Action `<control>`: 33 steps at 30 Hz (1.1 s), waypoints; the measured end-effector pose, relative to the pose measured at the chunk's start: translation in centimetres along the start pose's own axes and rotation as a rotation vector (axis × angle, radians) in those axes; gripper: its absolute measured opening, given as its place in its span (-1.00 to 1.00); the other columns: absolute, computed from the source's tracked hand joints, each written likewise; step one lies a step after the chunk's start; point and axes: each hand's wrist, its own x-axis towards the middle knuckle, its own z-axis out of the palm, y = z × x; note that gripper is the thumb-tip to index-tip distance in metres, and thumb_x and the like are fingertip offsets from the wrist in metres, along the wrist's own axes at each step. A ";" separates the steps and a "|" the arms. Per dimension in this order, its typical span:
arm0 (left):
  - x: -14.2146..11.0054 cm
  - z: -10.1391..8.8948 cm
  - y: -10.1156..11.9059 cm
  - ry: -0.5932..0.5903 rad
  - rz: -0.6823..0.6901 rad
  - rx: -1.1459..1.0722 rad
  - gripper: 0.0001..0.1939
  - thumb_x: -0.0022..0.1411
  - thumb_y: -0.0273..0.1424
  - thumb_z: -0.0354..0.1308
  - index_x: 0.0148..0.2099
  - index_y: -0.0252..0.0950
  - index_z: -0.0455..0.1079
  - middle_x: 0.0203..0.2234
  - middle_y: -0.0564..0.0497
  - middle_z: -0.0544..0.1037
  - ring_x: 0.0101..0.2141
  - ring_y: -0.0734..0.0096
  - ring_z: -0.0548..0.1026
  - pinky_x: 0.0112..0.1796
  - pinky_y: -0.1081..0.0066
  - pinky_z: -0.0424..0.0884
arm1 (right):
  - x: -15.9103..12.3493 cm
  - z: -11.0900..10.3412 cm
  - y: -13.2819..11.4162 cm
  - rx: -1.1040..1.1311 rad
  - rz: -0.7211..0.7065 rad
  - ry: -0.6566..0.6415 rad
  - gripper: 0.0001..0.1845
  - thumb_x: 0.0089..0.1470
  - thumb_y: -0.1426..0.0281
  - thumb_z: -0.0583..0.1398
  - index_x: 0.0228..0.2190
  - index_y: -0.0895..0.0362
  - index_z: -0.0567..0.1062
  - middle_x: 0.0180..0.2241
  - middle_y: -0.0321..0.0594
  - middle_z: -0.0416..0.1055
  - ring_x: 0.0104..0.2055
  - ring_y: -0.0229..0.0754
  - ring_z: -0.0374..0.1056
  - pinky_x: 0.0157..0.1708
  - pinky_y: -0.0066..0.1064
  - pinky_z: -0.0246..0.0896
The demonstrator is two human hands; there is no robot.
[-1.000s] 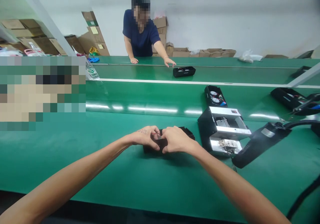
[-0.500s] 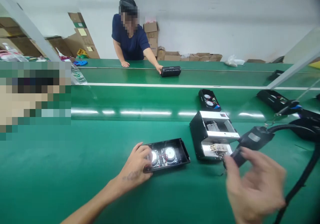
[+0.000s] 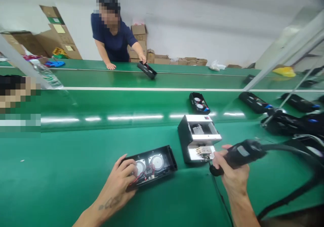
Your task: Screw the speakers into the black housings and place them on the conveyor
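Observation:
My left hand [image 3: 121, 178] grips the left end of an open black speaker housing [image 3: 168, 164], thumb underneath and fingers over the rim. Inside the housing are two round speaker drivers [image 3: 157, 162], red wires and small connectors. My right hand [image 3: 236, 178] is wrapped around a corded black electric screwdriver [image 3: 244, 153], held aslant. The screwdriver's tip is hard to make out. Just left of this hand stands a black-and-white screw feeder [image 3: 186, 142] with an open top and a small metal mechanism at its front.
Behind the feeder lies another open speaker housing [image 3: 199, 103]. More black housings [image 3: 255, 102] and thick cables [image 3: 286, 193] are on the right. Across the bench a co-worker [image 3: 111, 34] handles a black housing [image 3: 147, 70]. A plastic bottle [image 3: 48, 75] and metal post stand at left.
My view has shifted, moving the bench items leftward. My right hand has gone from a fingertip hold at the screwdriver's lower end to a full grip. The co-worker's housing has turned and tilted.

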 end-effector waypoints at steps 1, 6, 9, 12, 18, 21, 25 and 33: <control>-0.1 0.2 -0.1 0.020 -0.002 -0.009 -0.86 0.10 -0.52 0.21 -0.39 -0.14 0.47 -0.34 0.11 0.57 -0.01 0.17 0.52 0.34 -0.12 0.11 | 0.2 0.0 -1.1 0.089 -0.030 0.036 -0.58 0.07 0.17 0.40 -0.14 -0.06 0.35 -0.60 -0.52 0.26 -0.66 -0.20 0.19 -0.55 -0.25 0.21; 0.1 0.8 -0.8 0.030 -0.001 -0.033 -0.86 0.08 -0.50 0.19 -0.39 -0.12 0.49 -0.33 0.12 0.57 0.00 0.18 0.52 0.35 -0.09 0.07 | 1.8 1.3 -4.3 0.285 -0.264 0.062 -0.56 0.12 0.26 0.37 -0.06 -0.05 0.30 -0.61 -0.56 0.27 -0.64 -0.24 0.20 -0.52 -0.31 0.21; 0.2 1.0 -1.0 0.016 0.014 -0.013 -0.85 0.02 -0.51 0.20 -0.40 -0.12 0.49 -0.33 0.11 0.57 0.00 0.18 0.52 0.35 -0.08 0.08 | 2.3 2.1 -3.7 0.208 -0.228 0.025 -0.61 0.14 0.26 0.36 -0.11 -0.04 0.29 -0.60 -0.55 0.32 -0.64 -0.24 0.24 -0.50 -0.28 0.26; 0.3 1.0 -1.0 0.016 0.020 -0.006 -0.84 -0.01 -0.54 0.21 -0.41 -0.13 0.49 -0.35 0.12 0.55 -0.02 0.20 0.51 0.36 -0.06 0.07 | 1.8 2.6 -3.4 0.144 -0.180 -0.068 -0.63 0.13 0.26 0.38 -0.14 -0.03 0.32 -0.60 -0.53 0.35 -0.65 -0.25 0.23 -0.55 -0.29 0.25; 0.5 0.8 -0.4 -0.003 -0.001 -0.029 -0.79 -0.07 -0.59 0.25 -0.40 -0.15 0.47 -0.34 0.16 0.53 -0.02 0.26 0.49 0.36 -0.01 0.02 | -2.2 5.5 -6.2 0.526 -0.157 -0.306 -0.63 0.28 0.39 0.28 0.06 -0.07 0.35 -0.57 -0.51 0.27 -0.67 -0.31 0.17 -0.66 -0.42 0.16; 0.4 0.8 -0.4 -0.015 -0.019 -0.035 -0.77 -0.10 -0.60 0.25 -0.40 -0.17 0.45 -0.32 0.16 0.53 -0.02 0.25 0.49 0.36 -0.02 0.01 | -4.3 8.2 -7.0 0.657 -0.168 -0.382 -0.63 0.32 0.41 0.24 0.09 -0.10 0.34 -0.56 -0.51 0.24 -0.64 -0.33 0.16 -0.64 -0.45 0.17; 0.3 0.9 -0.4 -0.036 -0.028 -0.043 -0.78 -0.09 -0.61 0.24 -0.40 -0.18 0.44 -0.33 0.16 0.53 -0.02 0.26 0.48 0.37 -0.03 -0.02 | -5.6 10.8 -6.6 0.645 -0.143 -0.437 -0.63 0.31 0.43 0.26 0.08 -0.10 0.35 -0.54 -0.51 0.27 -0.61 -0.35 0.19 -0.60 -0.46 0.17; 0.5 0.9 -0.3 -0.046 -0.035 -0.058 -0.80 -0.11 -0.60 0.24 -0.41 -0.19 0.41 -0.33 0.15 0.53 -0.02 0.24 0.48 0.35 -0.04 -0.02 | -6.1 11.7 -5.5 0.599 -0.138 -0.492 -0.64 0.33 0.40 0.26 0.08 -0.11 0.34 -0.52 -0.51 0.29 -0.59 -0.36 0.17 -0.60 -0.48 0.17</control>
